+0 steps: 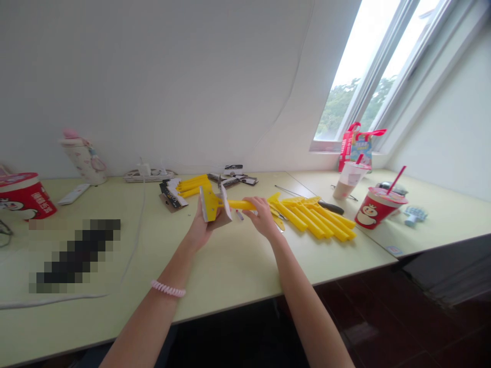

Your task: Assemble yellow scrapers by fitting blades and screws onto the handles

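Held level above the table is a yellow scraper [210, 203] with a wide, silver-edged head at its left end. My left hand [200, 231] is closed around a folded cardboard card [222, 220] at the scraper's head; its fingertips are partly hidden behind them. The handle passes through or beside the card; I cannot tell which. My right hand [263, 217] grips the handle's right end. Just right of it lies a row of yellow scrapers [324, 219], handles toward me. Behind my left hand are more yellow scrapers [194, 185] beside black printed cards [173, 195].
More dark cards [245, 180] and a power strip [149, 176] lie by the wall. A red cup with a straw [378, 207], a clear cup [348, 181] and a black-handled tool [330, 207] are at right. A bottle [85, 158] and red bucket [28, 197] stand left.
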Available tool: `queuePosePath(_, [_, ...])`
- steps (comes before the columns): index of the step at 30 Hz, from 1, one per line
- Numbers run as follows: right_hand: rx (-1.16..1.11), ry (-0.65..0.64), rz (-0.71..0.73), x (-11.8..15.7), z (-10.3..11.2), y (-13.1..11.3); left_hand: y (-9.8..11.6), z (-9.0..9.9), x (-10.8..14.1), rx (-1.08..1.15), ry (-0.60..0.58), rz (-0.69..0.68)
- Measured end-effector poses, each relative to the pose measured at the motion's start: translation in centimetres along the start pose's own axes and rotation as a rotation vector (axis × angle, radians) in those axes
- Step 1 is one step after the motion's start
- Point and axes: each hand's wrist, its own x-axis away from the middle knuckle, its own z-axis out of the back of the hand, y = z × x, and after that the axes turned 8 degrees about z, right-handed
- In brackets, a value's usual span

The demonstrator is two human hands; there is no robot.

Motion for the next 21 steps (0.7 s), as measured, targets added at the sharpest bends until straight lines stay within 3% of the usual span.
queuePosePath(3, [0.018,0.035,-0.034,0.0,0.1,0.5,0.8,0.2,-0.1,0.095,0.016,-0.026])
queuePosePath(7, [0.111,0.058,-0.024,0.2,0.2,1.0,1.4,0.4,-0.1,0.13,0.013,0.089])
queuePosePath(10, [0.155,0.036,-0.008,0.3,0.4,1.1,1.1,0.6,-0.1,0.049,0.001,0.14])
queuePosePath(16, [0.206,0.005,0.009,0.4,0.6,1.2,0.3,0.8,0.0,-0.105,0.032,0.117])
queuePosePath(21, [0.204,-0.077,0.014,0.5,0.9,0.5,0.2,1.0,-0.3,-0.201,0.139,0.069])
